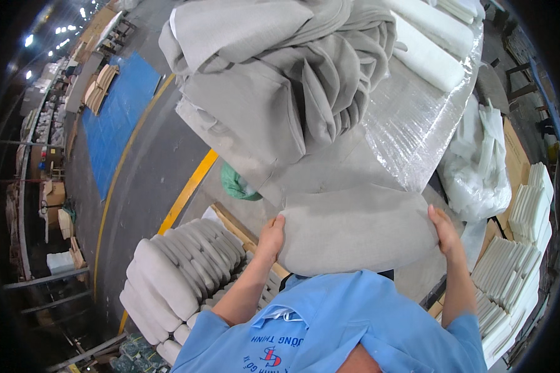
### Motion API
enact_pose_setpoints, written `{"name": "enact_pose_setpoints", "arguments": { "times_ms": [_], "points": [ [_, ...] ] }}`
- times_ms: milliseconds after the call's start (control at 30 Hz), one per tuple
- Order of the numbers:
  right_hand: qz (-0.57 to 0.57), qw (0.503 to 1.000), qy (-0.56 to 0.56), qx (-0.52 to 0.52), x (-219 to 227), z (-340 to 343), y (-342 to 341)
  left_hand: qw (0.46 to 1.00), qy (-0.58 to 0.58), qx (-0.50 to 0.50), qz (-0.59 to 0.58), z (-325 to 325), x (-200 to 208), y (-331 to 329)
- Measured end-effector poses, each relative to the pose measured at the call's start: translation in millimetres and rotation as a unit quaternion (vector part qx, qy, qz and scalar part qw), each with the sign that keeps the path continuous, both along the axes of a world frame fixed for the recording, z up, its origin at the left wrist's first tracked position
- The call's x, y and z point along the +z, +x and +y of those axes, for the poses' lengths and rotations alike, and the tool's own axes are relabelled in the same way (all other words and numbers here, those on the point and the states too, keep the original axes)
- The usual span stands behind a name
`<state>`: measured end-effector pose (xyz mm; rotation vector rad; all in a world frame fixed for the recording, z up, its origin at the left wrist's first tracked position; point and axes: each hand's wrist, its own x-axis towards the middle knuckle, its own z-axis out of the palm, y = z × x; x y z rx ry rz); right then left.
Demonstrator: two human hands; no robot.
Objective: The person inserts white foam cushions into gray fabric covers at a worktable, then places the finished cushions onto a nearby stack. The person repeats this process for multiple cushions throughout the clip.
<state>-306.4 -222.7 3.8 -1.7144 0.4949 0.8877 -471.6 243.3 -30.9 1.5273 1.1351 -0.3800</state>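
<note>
A grey fabric-covered seat cushion (358, 230) with rounded ends spans the space before my body, above the near edge of the worktable. My left hand (272, 236) grips its left end, and my right hand (443, 229) holds the right end, thumb on top. The fingers beneath the cushion are hidden. Farther back on the table, a large heap of grey fabric covers (249, 93) lies folded and draped over itself. Low on my left stand rows of similar grey cushions (168, 273), packed side by side.
Clear plastic film (410, 130) covers part of the table, with white padding rolls (429, 53) at the back right. Stacked white foam pads (507, 273) and a translucent plastic bag (479, 174) are at my right. A green bag (236, 185) sits beside the table's left edge.
</note>
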Motion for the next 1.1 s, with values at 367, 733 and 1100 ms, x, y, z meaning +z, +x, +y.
{"name": "enact_pose_setpoints", "arguments": {
  "times_ms": [367,733,1100],
  "points": [
    [-0.071,0.907,0.195,-0.367,35,57,-92,0.964,-0.249,0.043,-0.082,-5,13,44],
    [-0.395,0.892,0.153,-0.155,163,51,-51,0.894,-0.230,-0.348,-0.162,-58,48,41],
    [-0.623,0.701,-0.095,0.332,115,142,-88,0.932,-0.350,-0.065,-0.064,51,86,31]
  ]
}}
